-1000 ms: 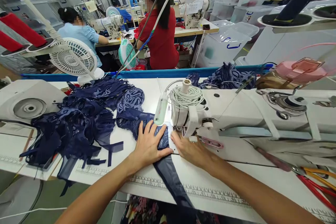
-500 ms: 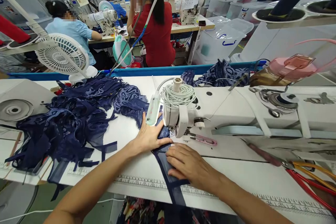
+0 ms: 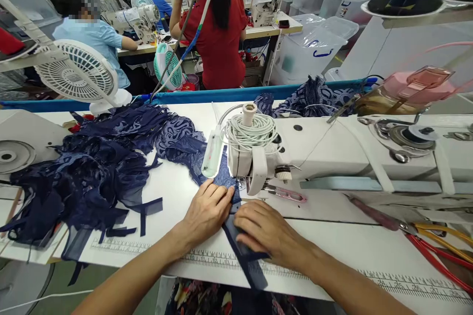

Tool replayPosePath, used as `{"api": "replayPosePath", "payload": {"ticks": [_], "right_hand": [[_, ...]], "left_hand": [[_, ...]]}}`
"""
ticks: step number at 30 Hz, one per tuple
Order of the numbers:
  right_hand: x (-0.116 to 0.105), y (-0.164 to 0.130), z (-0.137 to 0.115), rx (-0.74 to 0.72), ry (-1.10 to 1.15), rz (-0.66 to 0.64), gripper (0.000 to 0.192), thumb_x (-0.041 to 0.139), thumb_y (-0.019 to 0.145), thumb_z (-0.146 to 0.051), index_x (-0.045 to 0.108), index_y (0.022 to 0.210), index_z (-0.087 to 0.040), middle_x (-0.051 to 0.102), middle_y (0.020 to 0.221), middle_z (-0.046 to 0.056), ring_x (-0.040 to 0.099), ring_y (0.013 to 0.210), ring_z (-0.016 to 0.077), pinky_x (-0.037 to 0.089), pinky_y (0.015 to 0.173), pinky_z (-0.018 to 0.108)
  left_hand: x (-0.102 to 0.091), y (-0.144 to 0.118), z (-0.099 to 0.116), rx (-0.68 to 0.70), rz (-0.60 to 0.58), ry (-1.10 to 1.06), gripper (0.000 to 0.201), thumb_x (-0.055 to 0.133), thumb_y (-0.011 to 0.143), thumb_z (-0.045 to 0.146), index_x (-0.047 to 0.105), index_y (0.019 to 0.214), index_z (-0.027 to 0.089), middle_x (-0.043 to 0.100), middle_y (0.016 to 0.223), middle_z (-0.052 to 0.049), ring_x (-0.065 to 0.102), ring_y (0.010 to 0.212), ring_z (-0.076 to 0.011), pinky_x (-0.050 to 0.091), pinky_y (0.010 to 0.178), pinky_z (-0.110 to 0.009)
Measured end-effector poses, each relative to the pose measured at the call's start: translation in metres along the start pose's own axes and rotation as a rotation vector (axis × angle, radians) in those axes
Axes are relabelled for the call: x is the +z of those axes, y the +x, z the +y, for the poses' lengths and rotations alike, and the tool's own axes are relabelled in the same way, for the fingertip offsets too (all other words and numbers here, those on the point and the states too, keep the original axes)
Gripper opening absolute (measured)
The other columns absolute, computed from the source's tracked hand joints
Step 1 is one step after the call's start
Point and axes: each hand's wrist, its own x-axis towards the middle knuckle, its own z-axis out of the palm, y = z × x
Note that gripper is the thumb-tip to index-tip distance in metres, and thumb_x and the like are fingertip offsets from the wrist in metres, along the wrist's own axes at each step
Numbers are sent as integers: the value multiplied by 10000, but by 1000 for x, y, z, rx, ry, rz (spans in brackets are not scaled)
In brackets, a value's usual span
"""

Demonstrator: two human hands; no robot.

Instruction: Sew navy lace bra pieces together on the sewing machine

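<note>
A white sewing machine (image 3: 332,150) stands on the white table (image 3: 332,251), its head wound with a coil of white cord (image 3: 251,130). A navy fabric strip (image 3: 240,251) runs from the needle area toward the table's front edge. My left hand (image 3: 207,211) lies flat on the navy piece just in front of the needle. Beside it, my right hand (image 3: 264,231) presses down on the same strip, fingers curled over it. The two hands almost touch.
A pile of navy lace pieces (image 3: 99,172) covers the table's left. Pink thread snips (image 3: 286,194) lie by the presser foot; red-handled scissors (image 3: 424,246) lie at right. A white fan (image 3: 76,76) stands at back left. Two people sit at the machines beyond.
My left hand has drawn back from the needle toward me. My right hand moved from beside the presser foot onto the strip nearer the table's edge. The camera tipped slightly.
</note>
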Motion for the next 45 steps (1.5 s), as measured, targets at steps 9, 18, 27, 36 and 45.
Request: {"api": "replayPosePath", "payload": {"ticks": [9,18,27,36,45], "right_hand": [[9,12,17,240,-483,77,343,444,972,-254,600,1257,-142,640,705,85,577,752,240,430,798,421],[6,1,6,115,-384,120,303,431,998,-272,607,1225,-177,695,1085,92,618,830,199,409,840,381],[1,0,4,80,-299,3,372,415,999,-355,572,1253,-134,632,1259,118,627,850,206,417,842,388],[2,0,3,85,-228,8,391,467,973,-350,539,1289,-131,599,1285,141,602,929,230,361,948,441],[-7,-9,29,468,-673,283,219,431,938,-169,648,942,-147,674,965,126,600,842,242,356,715,361]], "left_hand": [[-2,3,-4,27,2,6,311,435,929,134,590,1198,140,650,1174,-125,582,1127,-272,326,1084,-596],[4,10,-15,34,12,-76,280,452,918,143,601,1155,147,629,1223,-145,580,1154,-279,383,1043,-539],[3,11,-34,40,-32,-252,278,467,940,194,580,1192,164,635,1109,-130,569,1113,-260,450,979,-452],[1,18,-39,-38,-52,-292,243,462,946,198,623,1126,190,609,1184,-117,527,1157,-256,442,1000,-445],[-15,-17,-35,-55,-98,-247,355,443,952,181,545,1290,219,552,1343,-99,453,1305,-262,300,1129,-540]]}}
